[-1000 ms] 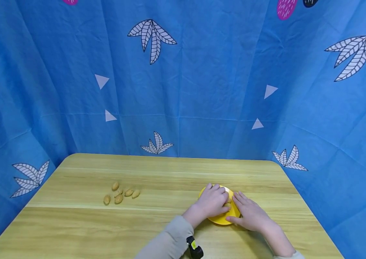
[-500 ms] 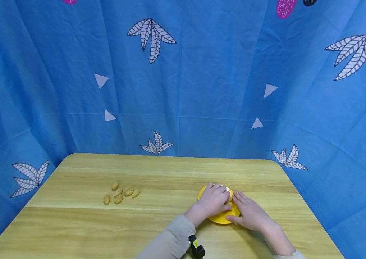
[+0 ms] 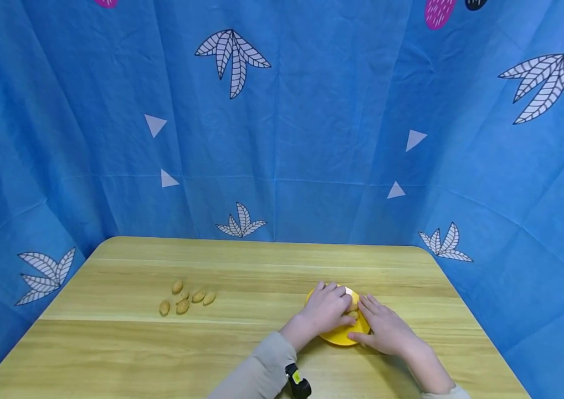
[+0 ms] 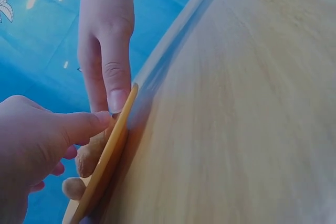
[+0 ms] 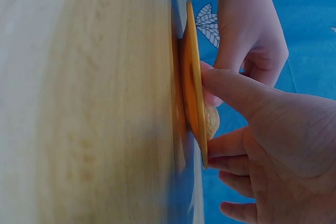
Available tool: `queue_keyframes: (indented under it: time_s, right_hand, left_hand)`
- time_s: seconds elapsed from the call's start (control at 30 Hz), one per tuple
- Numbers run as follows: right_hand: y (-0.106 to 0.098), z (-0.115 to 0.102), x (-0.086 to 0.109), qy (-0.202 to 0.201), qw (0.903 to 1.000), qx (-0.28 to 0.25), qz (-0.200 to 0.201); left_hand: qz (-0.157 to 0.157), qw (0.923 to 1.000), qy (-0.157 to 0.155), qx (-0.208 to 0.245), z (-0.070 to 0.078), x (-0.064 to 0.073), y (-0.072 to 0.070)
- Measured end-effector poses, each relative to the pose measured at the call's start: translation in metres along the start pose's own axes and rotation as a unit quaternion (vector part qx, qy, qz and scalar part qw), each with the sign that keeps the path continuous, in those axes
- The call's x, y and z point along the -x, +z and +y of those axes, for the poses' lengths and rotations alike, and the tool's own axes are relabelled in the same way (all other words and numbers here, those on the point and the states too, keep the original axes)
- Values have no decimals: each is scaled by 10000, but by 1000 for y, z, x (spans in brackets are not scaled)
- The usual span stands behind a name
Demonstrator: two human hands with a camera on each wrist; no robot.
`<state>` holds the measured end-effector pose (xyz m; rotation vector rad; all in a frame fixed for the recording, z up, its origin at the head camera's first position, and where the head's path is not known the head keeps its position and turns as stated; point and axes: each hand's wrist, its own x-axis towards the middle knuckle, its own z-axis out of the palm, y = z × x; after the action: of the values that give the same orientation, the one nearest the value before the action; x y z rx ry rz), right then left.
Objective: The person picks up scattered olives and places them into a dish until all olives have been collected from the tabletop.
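Yellow is the plate [image 3: 339, 337] my spread right grip [image 3: 386, 329] touches. Whether my left grip [image 3: 324, 310] pinches a peanut [image 5: 212, 122], I cannot tell

Head camera: set high on the near side, facing forward and down; widest view, well back, taking in most of the wooden table [image 3: 112, 354] and the blue cloth [image 3: 312, 111] behind. Left wrist camera: low and close, rolled steeply, sighting past the left hand [image 3: 324, 310] along the yellow plate [image 3: 339, 337]. Right wrist camera: likewise low, rolled oppositely, past the right hand [image 3: 386, 330]. Both wrist views share plate, hands, cloth.
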<state>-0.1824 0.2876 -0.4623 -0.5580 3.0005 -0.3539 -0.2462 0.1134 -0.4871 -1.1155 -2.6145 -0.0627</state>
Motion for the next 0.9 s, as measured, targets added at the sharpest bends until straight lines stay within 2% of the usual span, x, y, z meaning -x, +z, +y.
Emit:
queue_keyframes:
  time_s: [0.3, 0.57, 0.9]
  right_hand:
    - [1, 1, -1, 93, 9999, -49, -60]
    - [1, 1, -1, 174, 9997, -136, -122]
    - [1, 0, -2, 290, 9991, -242, -205]
  left_hand:
    - [362, 9990, 138, -208, -8, 11, -9]
    - [488, 9980, 193, -362, -15, 24, -22]
    - [725, 9947, 422, -590, -27, 41, -37]
